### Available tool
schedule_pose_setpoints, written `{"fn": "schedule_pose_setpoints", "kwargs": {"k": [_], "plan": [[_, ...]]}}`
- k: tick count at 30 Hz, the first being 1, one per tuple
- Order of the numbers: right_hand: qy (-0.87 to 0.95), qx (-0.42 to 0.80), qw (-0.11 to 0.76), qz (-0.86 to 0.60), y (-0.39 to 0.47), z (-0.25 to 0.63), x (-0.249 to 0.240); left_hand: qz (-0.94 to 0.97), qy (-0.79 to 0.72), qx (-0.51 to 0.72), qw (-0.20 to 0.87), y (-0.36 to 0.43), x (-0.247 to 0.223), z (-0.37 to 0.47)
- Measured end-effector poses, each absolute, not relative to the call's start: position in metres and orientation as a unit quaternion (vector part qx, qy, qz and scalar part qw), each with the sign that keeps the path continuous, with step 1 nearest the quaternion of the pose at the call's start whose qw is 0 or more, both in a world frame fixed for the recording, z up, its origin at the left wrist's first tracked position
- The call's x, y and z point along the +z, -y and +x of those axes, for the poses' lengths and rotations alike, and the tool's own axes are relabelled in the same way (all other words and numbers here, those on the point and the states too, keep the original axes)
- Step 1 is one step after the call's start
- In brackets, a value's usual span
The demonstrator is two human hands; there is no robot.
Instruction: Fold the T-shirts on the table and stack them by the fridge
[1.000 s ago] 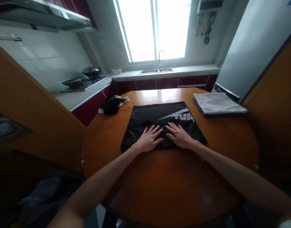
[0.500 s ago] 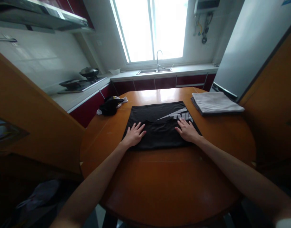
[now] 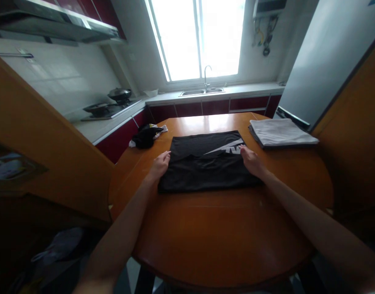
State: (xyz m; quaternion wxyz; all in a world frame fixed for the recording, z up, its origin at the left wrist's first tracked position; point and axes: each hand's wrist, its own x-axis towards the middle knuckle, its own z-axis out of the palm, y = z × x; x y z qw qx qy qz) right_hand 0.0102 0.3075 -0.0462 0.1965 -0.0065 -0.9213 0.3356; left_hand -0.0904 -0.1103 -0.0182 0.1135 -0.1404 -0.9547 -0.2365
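A black T-shirt with a pale printed logo lies folded into a flat rectangle on the wooden table. At its left edge is my left hand, fingers together and closed on the cloth's side. My right hand is closed at the opposite side, the fingertips over the end of the printed letters and the thumb side up. The shirt's near edge lies straight across the table, and a folded-over layer crosses its middle.
Folded grey cloths are stacked at the table's right. A crumpled black-and-white cloth bundle sits at the left rim. Beyond are a sink, a stove with a lidded pan, and a fridge.
Both hands have gone from lying flat and spread on the shirt to its two side edges, where their fingers have closed. The shirt stays in place, its surface slightly flatter.
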Motion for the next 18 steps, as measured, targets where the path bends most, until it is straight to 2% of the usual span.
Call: {"fn": "schedule_pose_setpoints", "kwargs": {"k": [3, 9, 12, 15, 18], "plan": [[0.914, 0.345, 0.212, -0.013, -0.312, 0.012, -0.046, -0.169, 0.950, -0.245, 0.099, 0.113, -0.020, -0.090], [0.973, 0.188, 0.132, 0.024, -0.304, 0.012, -0.068, -0.259, 0.959, -0.112, 0.001, 0.095, -0.045, -0.069], [0.983, 0.148, 0.104, 0.037, -0.298, 0.013, -0.075, -0.251, 0.964, -0.083, -0.007, 0.095, -0.052, -0.064], [0.975, 0.183, 0.121, 0.025, -0.301, 0.013, -0.066, -0.243, 0.963, -0.115, 0.013, 0.098, -0.045, -0.063], [0.940, 0.282, 0.191, -0.022, -0.320, 0.010, -0.040, -0.231, 0.959, -0.155, 0.050, 0.101, -0.031, -0.060]]}}
